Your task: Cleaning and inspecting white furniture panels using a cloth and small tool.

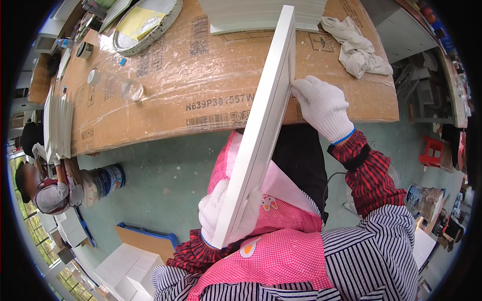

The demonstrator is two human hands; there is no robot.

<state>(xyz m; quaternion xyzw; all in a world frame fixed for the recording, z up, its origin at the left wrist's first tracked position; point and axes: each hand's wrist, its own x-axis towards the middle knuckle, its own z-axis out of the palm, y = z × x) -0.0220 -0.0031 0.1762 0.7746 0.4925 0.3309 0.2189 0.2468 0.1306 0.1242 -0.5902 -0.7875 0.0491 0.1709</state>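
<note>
A long white framed panel [257, 120] stands tilted, almost edge-on, between my body and the table. Its upper end reaches over the tabletop. My left hand [246, 215], in a white knit glove, grips the panel's lower end, with fingers showing on both sides. My right hand [322, 106], gloved the same way, is at the panel's right-hand face, about a third of the way down. Its thumb and fingers are pinched together against the panel. Whatever lies between those fingertips is hidden.
Cardboard covers the table [175, 110]. On it are stacked white panels [241, 17], a crumpled white cloth [354, 47], a clear bottle [113, 86] on its side and a round tray [173, 22] with a yellow sheet. At left, another person [52, 193] handles white panels [57, 125] near a blue bucket [111, 179].
</note>
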